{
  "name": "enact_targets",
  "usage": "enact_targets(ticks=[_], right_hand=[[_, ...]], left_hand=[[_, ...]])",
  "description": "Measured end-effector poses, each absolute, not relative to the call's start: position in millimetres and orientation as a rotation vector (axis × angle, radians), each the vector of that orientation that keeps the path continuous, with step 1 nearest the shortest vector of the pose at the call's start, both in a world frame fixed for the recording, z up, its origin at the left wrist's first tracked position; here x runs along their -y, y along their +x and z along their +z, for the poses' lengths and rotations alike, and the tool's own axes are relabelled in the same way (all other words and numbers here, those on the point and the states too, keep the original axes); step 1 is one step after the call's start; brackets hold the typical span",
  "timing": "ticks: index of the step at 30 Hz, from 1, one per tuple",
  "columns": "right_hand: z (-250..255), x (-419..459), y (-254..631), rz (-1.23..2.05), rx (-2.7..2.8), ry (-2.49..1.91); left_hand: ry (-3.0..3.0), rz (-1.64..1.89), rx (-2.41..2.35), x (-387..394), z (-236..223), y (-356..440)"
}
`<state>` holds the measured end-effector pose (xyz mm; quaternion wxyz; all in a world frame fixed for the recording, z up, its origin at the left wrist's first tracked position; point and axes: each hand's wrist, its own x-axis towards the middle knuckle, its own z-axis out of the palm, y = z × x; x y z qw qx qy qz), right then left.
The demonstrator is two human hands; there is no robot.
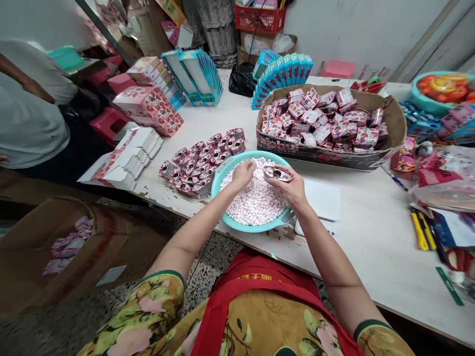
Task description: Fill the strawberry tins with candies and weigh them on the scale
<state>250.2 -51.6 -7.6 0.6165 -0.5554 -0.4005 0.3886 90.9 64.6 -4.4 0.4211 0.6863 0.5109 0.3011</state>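
Observation:
A turquoise basin (216,194) stands at the table's front edge, filled with small pale pink and white candies (256,202). Over its right side, my right hand (293,188) grips a small oval printed box (277,173) with a dark round hole in its top. My left hand (244,174) is over the candies in the basin, fingers curled together; what they hold, if anything, is hidden. Left of the basin, a cluster of similar oval boxes (204,160) stands in rows, their holes facing up.
A cardboard box (315,155) heaped with wrapped oval boxes stands behind the basin. Fanned blue cartons (202,76) and white folded cardboard stacks (128,155) are leftward. Cutters (421,230) lie at the right. A person (29,109) stands far left, beside a floor carton (74,262).

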Motion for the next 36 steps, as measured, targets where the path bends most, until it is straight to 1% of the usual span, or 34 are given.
enact_targets(ticks=[2, 3, 5, 7, 10, 12, 15, 17, 19, 21, 23, 27, 31, 36], right_hand=[[-7, 52, 254, 0.892, 0.911, -1.286], [-6, 53, 255, 0.892, 0.907, -1.286], [-5, 53, 256, 0.906, 0.902, -1.286], [-4, 53, 257, 0.934, 0.891, -1.278], [-5, 54, 257, 0.944, 0.875, -1.271], [-6, 55, 257, 0.924, 0.893, -1.299], [-7, 54, 253, 0.901, 0.986, -1.37], [-6, 52, 246, 0.865, 1.104, -1.422], [-3, 47, 238, 0.79, 1.236, -1.487], [1, 43, 230, 0.699, 1.326, -1.565], [5, 40, 224, 0.652, 1.379, -1.636], [8, 39, 218, 0.739, 1.398, -1.665], [0, 38, 219, 0.869, 1.261, -1.553], [-4, 37, 221, 0.873, 1.188, -1.452]], left_hand=[[2.127, 0.449, -1.322, -54, -24, 89], [2.257, 0.357, -1.302, -48, -30, 90], [2.322, 0.249, -1.239, -39, -34, 93], [2.199, 0.232, -1.22, -35, -31, 95], [1.879, 0.344, -1.309, -38, -23, 94], [1.555, 0.501, -1.341, -41, -15, 89], [0.929, 0.745, -1.106, -43, 3, 85], [0.673, 0.859, -0.898, -41, 17, 88], [0.614, 0.989, -0.819, -36, 28, 96], [0.659, 1.097, -0.851, -29, 36, 109], [0.739, 1.134, -0.905, -25, 41, 121], [0.785, 1.178, -0.892, -24, 46, 132], [0.789, 1.179, -0.846, -26, 50, 130], [0.819, 1.22, -0.841, -24, 52, 129]])
